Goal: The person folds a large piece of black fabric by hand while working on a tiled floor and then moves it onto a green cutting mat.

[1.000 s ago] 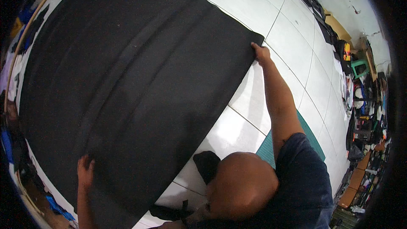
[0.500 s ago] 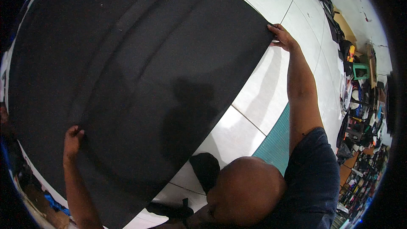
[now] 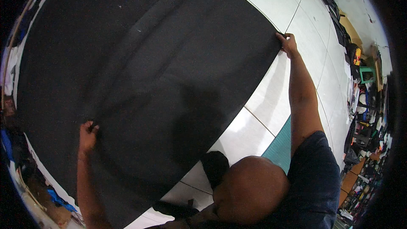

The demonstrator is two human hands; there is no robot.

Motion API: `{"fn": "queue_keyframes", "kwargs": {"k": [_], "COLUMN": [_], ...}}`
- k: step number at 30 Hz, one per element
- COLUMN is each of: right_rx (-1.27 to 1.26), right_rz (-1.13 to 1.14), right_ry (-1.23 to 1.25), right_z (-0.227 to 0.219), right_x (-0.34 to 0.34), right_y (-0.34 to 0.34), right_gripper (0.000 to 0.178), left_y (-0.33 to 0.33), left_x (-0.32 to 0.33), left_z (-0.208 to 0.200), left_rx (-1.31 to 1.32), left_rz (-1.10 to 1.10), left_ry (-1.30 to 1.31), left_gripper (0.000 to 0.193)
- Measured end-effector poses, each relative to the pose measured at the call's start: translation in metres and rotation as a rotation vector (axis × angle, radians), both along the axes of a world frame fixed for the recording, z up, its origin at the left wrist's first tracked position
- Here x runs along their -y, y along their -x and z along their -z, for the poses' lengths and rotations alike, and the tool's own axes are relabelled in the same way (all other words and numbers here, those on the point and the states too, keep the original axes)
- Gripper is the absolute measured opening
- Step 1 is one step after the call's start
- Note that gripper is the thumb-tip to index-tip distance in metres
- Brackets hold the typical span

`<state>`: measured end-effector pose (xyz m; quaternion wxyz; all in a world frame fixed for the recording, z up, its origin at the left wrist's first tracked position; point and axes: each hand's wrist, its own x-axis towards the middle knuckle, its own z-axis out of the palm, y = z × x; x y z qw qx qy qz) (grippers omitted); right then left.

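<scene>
A large sheet of black fabric (image 3: 203, 55) lies spread over the floor and fills most of the left and middle of the view. My right hand (image 3: 288, 45) is closed on its edge at the right corner, the thumb pressing on top. Farther left, my left hand (image 3: 88, 137) pinches the cloth well inside its edges. A crease runs from those fingertips toward the middle of the sheet. Soft folds cross the far part, and my shadow falls over the near part.
White floor tiles (image 3: 250, 133) show along the sheet's right side. A teal ribbed mat (image 3: 277, 148) lies by my right arm. Along the right wall stand piled goods and a green plastic stool (image 3: 367, 74). A blue crumpled item (image 3: 59, 199) lies at the lower left.
The whole view has shifted, so everything sits slightly farther right. A new crease leads from my left fingertips, and the folds across the far part look softer. Both hands stay on the fabric.
</scene>
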<state>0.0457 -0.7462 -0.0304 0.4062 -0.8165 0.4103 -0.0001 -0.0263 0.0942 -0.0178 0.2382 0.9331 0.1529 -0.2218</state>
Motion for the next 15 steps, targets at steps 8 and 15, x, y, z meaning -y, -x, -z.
{"fn": "queue_keyframes", "kwargs": {"k": [8, 15], "right_rx": [0.16, 0.08], "right_rz": [0.024, 0.057], "right_ry": [-0.239, -0.465], "right_z": [-0.003, -0.021], "right_x": [-0.105, -0.246], "right_y": [0.09, 0.186], "right_gripper": [0.1, 0.075], "left_y": [0.161, 0.402], "left_x": [-0.003, -0.037], "left_z": [-0.105, -0.113], "left_rx": [-0.118, -1.048], "left_rz": [0.103, -0.826], "left_ry": [0.039, 0.238], "left_gripper": [0.028, 0.052]}}
